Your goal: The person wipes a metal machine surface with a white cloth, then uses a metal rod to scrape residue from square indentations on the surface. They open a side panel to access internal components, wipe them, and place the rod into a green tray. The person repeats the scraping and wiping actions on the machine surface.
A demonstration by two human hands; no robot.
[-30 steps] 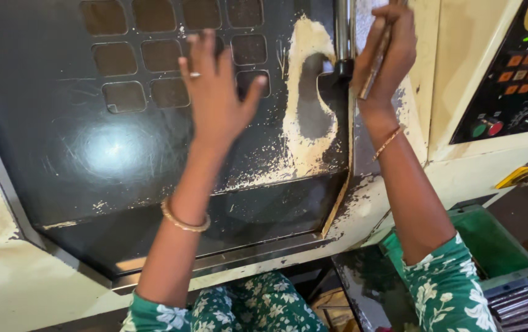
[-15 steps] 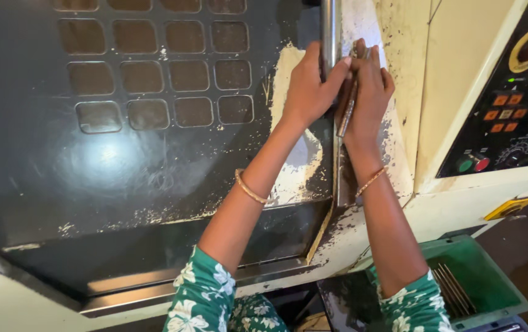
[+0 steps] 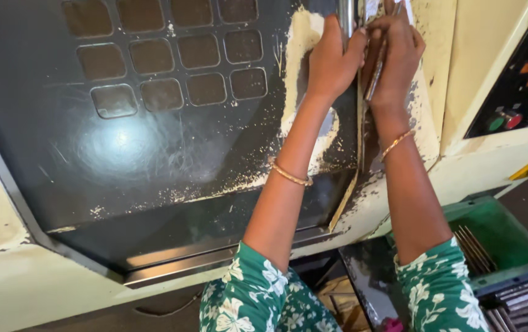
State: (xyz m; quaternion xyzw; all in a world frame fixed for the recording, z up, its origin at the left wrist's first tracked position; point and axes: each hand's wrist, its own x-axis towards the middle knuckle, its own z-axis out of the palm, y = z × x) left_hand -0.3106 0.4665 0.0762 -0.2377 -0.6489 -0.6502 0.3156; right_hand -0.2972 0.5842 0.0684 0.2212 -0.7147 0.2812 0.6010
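Green white-flowered sleeves [image 3: 258, 295]; gold bangle [image 3: 290, 175] each wrist.

door panel [image 3: 153, 154]: dark painted metal, glossy, scuffed, paint flaked to cream at the edge
handle bar [image 3: 345, 15]: bright smooth metal
rod [image 3: 376, 77]: slim metal, dull sheen
machine casing [image 3: 479, 74]: cream paint, chipped, grimy
bin [image 3: 510, 230]: green plastic, matt
sleeves [image 3: 258, 301]: green floral cloth
bangles [image 3: 291, 176]: shiny gold-coloured metal

Both arms stretch upward, left hand [image 3: 333, 64] and right hand [image 3: 396, 58] clenched side by side
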